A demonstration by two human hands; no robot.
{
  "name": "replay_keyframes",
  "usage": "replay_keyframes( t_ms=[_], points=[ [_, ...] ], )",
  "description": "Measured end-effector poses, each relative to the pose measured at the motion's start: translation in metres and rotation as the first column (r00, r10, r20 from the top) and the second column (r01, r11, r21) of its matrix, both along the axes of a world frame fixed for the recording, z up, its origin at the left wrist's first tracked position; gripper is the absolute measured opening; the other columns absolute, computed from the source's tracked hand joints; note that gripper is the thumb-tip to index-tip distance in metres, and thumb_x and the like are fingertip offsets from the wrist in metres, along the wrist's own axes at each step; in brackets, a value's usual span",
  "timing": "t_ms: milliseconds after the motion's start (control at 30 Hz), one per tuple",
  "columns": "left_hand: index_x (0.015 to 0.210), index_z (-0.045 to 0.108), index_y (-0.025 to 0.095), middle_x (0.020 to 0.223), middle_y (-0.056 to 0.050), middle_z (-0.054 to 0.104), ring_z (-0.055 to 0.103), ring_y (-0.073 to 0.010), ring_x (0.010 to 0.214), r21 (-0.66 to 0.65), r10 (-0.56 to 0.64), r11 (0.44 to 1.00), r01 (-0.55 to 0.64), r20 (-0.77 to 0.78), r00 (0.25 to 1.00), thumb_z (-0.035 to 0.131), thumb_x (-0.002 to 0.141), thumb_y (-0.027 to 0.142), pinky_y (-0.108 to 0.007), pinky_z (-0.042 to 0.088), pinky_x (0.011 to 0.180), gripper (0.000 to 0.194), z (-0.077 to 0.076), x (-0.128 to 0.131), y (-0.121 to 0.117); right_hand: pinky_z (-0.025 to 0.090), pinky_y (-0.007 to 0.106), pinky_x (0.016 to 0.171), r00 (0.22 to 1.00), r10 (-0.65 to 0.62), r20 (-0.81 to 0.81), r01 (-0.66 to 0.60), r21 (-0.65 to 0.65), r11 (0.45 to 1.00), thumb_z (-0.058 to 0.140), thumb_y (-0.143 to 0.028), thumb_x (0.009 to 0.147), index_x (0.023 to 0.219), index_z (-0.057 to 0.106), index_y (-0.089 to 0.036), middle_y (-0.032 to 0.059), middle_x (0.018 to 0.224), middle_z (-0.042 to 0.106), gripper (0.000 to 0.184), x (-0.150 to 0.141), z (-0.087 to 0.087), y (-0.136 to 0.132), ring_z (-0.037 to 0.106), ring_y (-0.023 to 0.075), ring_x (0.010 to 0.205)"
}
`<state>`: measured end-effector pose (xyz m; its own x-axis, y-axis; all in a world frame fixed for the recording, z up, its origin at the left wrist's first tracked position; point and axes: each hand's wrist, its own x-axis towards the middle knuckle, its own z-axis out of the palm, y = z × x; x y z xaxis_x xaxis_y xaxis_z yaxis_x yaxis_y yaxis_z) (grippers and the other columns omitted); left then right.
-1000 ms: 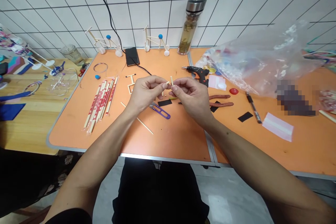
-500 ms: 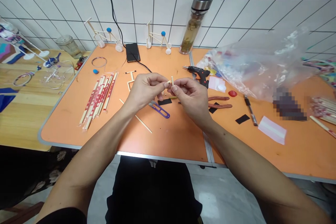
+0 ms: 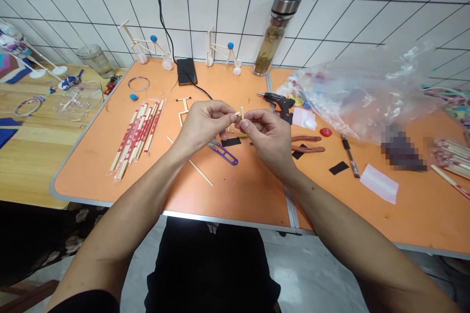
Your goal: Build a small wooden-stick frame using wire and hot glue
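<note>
Above the orange table (image 3: 249, 190), my left hand (image 3: 207, 122) pinches a short piece of wooden stick (image 3: 237, 113) between thumb and forefinger. My right hand (image 3: 270, 134) is closed on another short stick piece (image 3: 242, 111), held nearly upright. The two pieces come together at the fingertips; whether they touch I cannot tell. Under my hands lie purple-handled thread snips (image 3: 224, 152) and a black strip (image 3: 231, 142). A small wooden stick frame (image 3: 182, 113) is partly hidden behind my left hand. Pliers with reddish-brown handles (image 3: 308, 144) lie beside my right hand.
Wrapped chopsticks (image 3: 137, 137) lie at left, near a loose thin stick (image 3: 200, 172). Two stick bicycles (image 3: 222, 51), a phone (image 3: 187, 72) and a tea bottle (image 3: 273, 41) line the back. At right are a glue gun (image 3: 279, 102), plastic bag (image 3: 360, 93) and pen (image 3: 350, 156).
The camera view has shifted slightly, so the table sits a little further left. Both hands keep the same pinch on the stick pieces, with hardly any visible movement.
</note>
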<state>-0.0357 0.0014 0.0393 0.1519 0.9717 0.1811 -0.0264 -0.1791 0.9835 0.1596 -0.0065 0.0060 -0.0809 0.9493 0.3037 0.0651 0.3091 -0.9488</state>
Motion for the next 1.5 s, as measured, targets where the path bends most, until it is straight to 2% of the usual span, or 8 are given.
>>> replay_keyframes(
  t_ms=[267, 533, 1133, 1500],
  points=[
    [0.081, 0.086, 0.016, 0.072, -0.005, 0.08, 0.064, -0.011, 0.047, 0.003, 0.0, 1.0, 0.0, -0.005, 1.0, 0.1, 0.085, 0.035, -0.023, 0.044, 0.043, 0.024, 0.0021, 0.0015, -0.0008, 0.072, 0.041, 0.086, 1.0, -0.004, -0.008, 0.005, 0.013, 1.0, 0.094, -0.064, 0.094, 0.1, 0.079, -0.027, 0.004, 0.095, 0.086, 0.04, -0.0006, -0.0015, 0.0006, 0.086, 0.0244, 0.09],
    [0.083, 0.085, 0.016, 0.071, -0.003, 0.079, 0.063, -0.0097, 0.048, -0.048, 0.039, 0.998, -0.043, -0.077, 0.996, 0.094, 0.085, 0.03, -0.021, 0.045, 0.045, 0.016, 0.0087, 0.0022, -0.006, 0.072, 0.038, 0.083, 1.0, -0.003, -0.025, 0.004, 0.044, 0.999, 0.095, -0.061, 0.094, 0.1, 0.08, -0.026, 0.0028, 0.093, 0.086, 0.039, -0.0017, -0.006, 0.0028, 0.086, 0.0229, 0.087],
    [0.083, 0.086, 0.018, 0.068, -0.001, 0.076, 0.056, -0.0089, 0.046, -0.041, 0.061, 0.997, -0.066, -0.112, 0.992, 0.09, 0.086, 0.026, -0.023, 0.042, 0.045, 0.01, 0.0072, 0.0012, -0.0045, 0.071, 0.038, 0.083, 0.999, 0.006, -0.032, -0.005, 0.041, 0.999, 0.092, -0.046, 0.095, 0.099, 0.079, -0.026, 0.0025, 0.094, 0.087, 0.024, -0.0018, -0.006, 0.0029, 0.087, 0.0222, 0.087],
    [0.083, 0.087, 0.018, 0.068, -0.001, 0.076, 0.053, -0.0081, 0.045, -0.048, 0.063, 0.996, -0.07, -0.122, 0.991, 0.091, 0.087, 0.025, -0.022, 0.04, 0.044, 0.009, 0.0072, 0.0012, -0.0044, 0.072, 0.038, 0.083, 1.0, 0.004, -0.017, -0.003, 0.054, 0.999, 0.093, -0.051, 0.095, 0.098, 0.079, -0.026, 0.0024, 0.093, 0.086, 0.028, -0.0017, -0.0064, 0.0033, 0.087, 0.0228, 0.087]
  ],
)
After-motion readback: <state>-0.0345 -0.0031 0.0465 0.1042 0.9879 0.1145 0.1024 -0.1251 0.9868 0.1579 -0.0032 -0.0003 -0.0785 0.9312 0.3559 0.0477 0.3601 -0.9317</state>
